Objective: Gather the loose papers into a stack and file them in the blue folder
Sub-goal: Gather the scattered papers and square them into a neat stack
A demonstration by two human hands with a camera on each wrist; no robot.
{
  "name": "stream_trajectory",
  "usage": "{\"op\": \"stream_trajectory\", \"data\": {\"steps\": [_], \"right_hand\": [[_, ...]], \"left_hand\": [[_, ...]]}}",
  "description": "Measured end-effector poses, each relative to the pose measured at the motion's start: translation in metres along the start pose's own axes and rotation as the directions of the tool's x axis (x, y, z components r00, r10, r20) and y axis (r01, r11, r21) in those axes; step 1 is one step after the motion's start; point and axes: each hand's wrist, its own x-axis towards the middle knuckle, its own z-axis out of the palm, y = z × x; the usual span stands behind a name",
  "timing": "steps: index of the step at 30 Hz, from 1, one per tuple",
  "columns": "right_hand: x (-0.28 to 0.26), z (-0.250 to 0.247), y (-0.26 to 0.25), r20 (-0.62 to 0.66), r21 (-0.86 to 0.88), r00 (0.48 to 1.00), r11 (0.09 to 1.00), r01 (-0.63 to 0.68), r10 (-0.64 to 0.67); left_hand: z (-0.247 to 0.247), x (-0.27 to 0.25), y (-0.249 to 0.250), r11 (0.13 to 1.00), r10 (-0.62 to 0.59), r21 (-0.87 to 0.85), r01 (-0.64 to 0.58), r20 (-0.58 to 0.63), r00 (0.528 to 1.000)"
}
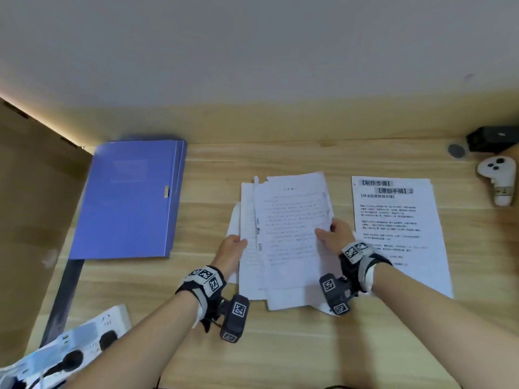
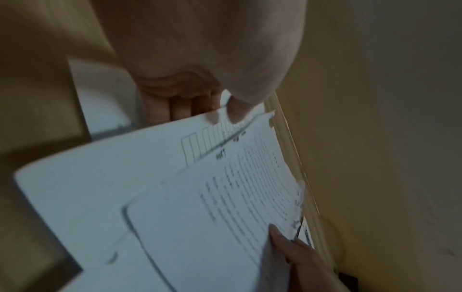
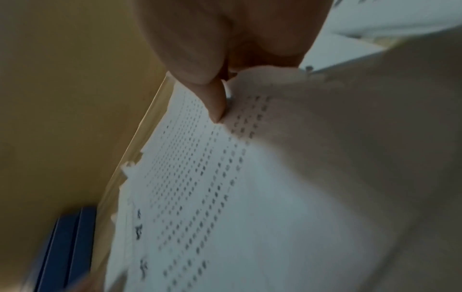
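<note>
Hands clamped on uneven stack of white printed paper sheets at desk centre, left hand and right hand pinching opposite edges; judgement: tap edges square, add 1 separate printed sheet, then open closed blue plastic folder lying well left.

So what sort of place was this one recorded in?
Probably a home or office desk: a wooden desk against a plain wall, with a blue folder, printed papers held by both hands, and a power strip.
</note>
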Motion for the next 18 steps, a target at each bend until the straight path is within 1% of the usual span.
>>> {"op": "stream_trajectory", "data": {"steps": [1,3,5,6,7,9,10,11,12,14,15,17,18], "right_hand": [[-0.004,0.010,-0.003,0.004,-0.016,1.000,1.000,0.001,-0.001],[-0.008,0.026,-0.007,0.088,-0.102,0.996,0.994,0.035,-0.026],[-0.011,0.033,-0.009,0.189,-0.142,0.981,0.987,0.072,-0.044],[-0.010,0.032,-0.007,0.202,-0.141,0.977,0.985,0.099,-0.069],[-0.008,0.029,-0.006,0.176,-0.139,0.978,0.980,0.141,-0.115],[-0.002,0.017,-0.001,0.047,-0.157,0.974,0.962,0.225,-0.220],[0.003,0.011,0.001,-0.014,-0.192,0.961,0.944,0.268,-0.276],[0.009,0.005,0.003,-0.024,-0.242,0.945,0.919,0.311,-0.326],[0.015,0.001,0.005,0.024,-0.310,0.936,0.888,0.341,-0.351],[0.021,-0.001,0.003,0.159,-0.448,0.932,0.818,0.361,-0.325],[0.021,0.001,-0.001,0.201,-0.502,0.923,0.775,0.384,-0.327],[0.020,0.008,-0.005,0.248,-0.583,0.905,0.693,0.425,-0.346],[0.020,0.011,-0.006,0.260,-0.617,0.905,0.664,0.424,-0.336]], "left_hand": [[0.004,-0.004,-0.002,0.998,0.013,-0.060,-0.012,0.029,0.999],[0.010,-0.011,-0.007,0.989,0.063,-0.141,-0.055,0.050,0.997],[0.010,-0.012,-0.014,0.988,0.045,-0.149,-0.046,-0.008,0.999],[0.009,-0.011,-0.017,0.988,0.023,-0.154,-0.029,-0.038,0.999],[0.006,-0.008,-0.020,0.986,-0.002,-0.168,-0.008,-0.059,0.998],[-0.002,-0.005,-0.025,0.980,-0.043,-0.199,0.028,-0.073,0.996],[-0.006,-0.005,-0.025,0.977,-0.056,-0.211,0.039,-0.075,0.996],[-0.011,-0.006,-0.026,0.974,-0.062,-0.220,0.044,-0.078,0.995],[-0.014,-0.007,-0.026,0.973,-0.066,-0.224,0.046,-0.081,0.995],[-0.021,-0.006,-0.027,0.973,-0.076,-0.225,0.055,-0.086,0.993],[-0.023,-0.006,-0.027,0.973,-0.082,-0.223,0.061,-0.087,0.993],[-0.026,-0.004,-0.028,0.976,-0.084,-0.210,0.065,-0.084,0.993],[-0.026,-0.003,-0.028,0.978,-0.080,-0.198,0.062,-0.084,0.993]]}}
